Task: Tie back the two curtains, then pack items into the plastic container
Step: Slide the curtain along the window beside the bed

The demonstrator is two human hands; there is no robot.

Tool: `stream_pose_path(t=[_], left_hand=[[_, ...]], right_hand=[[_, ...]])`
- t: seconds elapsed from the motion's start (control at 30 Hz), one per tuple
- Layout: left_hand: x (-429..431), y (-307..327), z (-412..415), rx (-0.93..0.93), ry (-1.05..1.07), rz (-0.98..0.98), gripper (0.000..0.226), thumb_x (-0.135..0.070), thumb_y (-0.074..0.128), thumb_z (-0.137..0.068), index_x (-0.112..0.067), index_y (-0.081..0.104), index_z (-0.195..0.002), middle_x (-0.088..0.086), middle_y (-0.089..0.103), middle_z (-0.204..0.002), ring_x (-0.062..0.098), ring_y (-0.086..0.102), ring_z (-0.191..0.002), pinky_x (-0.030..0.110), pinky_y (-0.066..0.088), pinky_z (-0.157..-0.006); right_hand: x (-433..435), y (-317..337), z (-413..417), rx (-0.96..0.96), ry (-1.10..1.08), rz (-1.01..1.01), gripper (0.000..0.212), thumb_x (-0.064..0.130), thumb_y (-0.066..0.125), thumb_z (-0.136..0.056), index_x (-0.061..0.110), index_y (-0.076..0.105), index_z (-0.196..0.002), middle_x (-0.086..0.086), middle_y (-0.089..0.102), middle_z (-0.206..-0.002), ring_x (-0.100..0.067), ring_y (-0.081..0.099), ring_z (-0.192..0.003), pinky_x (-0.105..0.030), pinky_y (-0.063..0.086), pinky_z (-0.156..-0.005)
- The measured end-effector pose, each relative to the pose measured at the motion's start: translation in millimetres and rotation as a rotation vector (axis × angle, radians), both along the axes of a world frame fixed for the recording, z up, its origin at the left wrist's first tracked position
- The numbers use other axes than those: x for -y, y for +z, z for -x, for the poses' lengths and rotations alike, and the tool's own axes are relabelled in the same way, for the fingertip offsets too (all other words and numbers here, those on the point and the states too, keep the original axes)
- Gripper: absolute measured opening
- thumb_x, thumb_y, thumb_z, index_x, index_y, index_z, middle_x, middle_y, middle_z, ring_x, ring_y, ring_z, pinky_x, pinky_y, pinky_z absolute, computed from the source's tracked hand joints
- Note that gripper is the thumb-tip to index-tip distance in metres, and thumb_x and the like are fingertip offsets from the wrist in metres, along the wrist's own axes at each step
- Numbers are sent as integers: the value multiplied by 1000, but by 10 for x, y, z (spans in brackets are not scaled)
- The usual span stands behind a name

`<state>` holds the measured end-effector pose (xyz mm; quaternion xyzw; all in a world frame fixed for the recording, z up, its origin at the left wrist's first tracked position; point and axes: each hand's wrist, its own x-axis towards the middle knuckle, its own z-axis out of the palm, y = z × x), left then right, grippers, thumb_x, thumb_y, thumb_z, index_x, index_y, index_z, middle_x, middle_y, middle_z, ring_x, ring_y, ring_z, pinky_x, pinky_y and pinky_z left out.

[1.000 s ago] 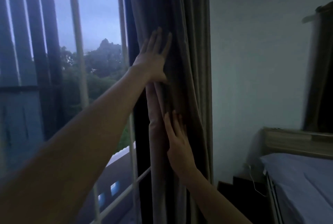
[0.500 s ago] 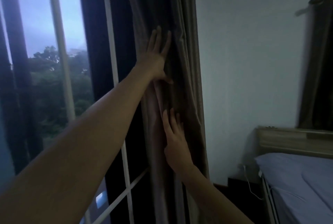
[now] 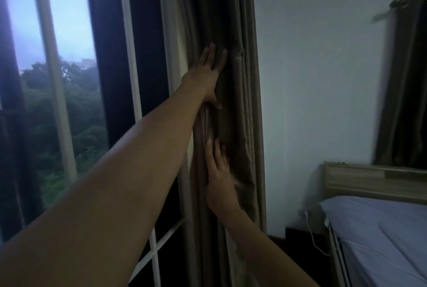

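A brownish curtain (image 3: 242, 92) hangs bunched in folds beside the window, against the white wall. My left hand (image 3: 206, 76) lies flat on its folds at about head height, fingers stretched upward. My right hand (image 3: 219, 180) presses flat on the same curtain lower down, fingers pointing up. Neither hand grips the cloth. A second dark curtain (image 3: 406, 83) hangs at the far right above the headboard. No plastic container is in view.
A large window (image 3: 67, 92) with white bars fills the left, trees outside. A bed (image 3: 383, 240) with a pale sheet and wooden headboard (image 3: 369, 180) stands at lower right. A white cable (image 3: 312, 233) hangs by a dark bedside stand.
The view has swung to the left, so the curtain sits further right in frame. Both hands stay flat on the curtain, pushing it toward the wall.
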<state>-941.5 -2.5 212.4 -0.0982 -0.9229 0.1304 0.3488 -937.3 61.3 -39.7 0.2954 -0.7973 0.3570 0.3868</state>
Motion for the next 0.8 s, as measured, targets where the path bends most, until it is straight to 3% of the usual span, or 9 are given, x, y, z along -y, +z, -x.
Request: stream_pose_path(t=[0.13,0.27,0.43,0.57,0.7,0.8], left_hand=[[30,-64,-254,31,-31,12,144,-41,88,-59,-20,-24,-147,15,-30,-153,28,-20,-144,45,11,-119],[139,-136,-626,44,-30,36,133,-37,83,-67,-20,-21,-148,14,-28,-155,28,-19,-145,44,9,-119],[289,-214,-1044,49,10,64,127,-29,82,-69,-20,-15,-150,14,-22,-157,28,-14,-146,48,17,-118],[335,-293,-1433,6,16,97,110,-24,75,-78,-13,-6,-152,19,-14,-158,30,-10,-147,44,9,-120],[291,-506,-1764,78,-39,75,85,-9,56,-87,-8,1,-152,18,-6,-159,29,-8,-147,45,7,-120],[284,-707,-2047,112,-73,30,76,-6,47,-91,-9,2,-152,15,-3,-160,26,-6,-147,44,3,-120]], right_hand=[[-21,-105,-164,11,-9,-45,92,-10,41,-84,20,-9,-154,-2,-14,-162,-21,-16,-148,-43,6,-122],[7,-217,-407,21,-14,-67,100,-17,40,-81,26,-12,-153,1,-14,-162,-19,-16,-148,-45,21,-119],[158,-328,-823,21,-13,-65,102,-14,46,-84,29,-18,-151,1,-14,-162,-18,-15,-148,-43,18,-120],[253,-406,-1052,10,-74,-98,100,-12,44,-86,30,-19,-150,1,-13,-162,-20,-9,-149,-42,18,-120],[228,-429,-1353,4,-91,-110,101,-16,44,-81,26,-15,-152,-2,-8,-163,-22,-7,-150,-33,7,-119],[150,-414,-1643,82,-10,-153,97,-7,47,-84,25,-13,-152,0,-3,-163,-20,-3,-150,-33,13,-120]])
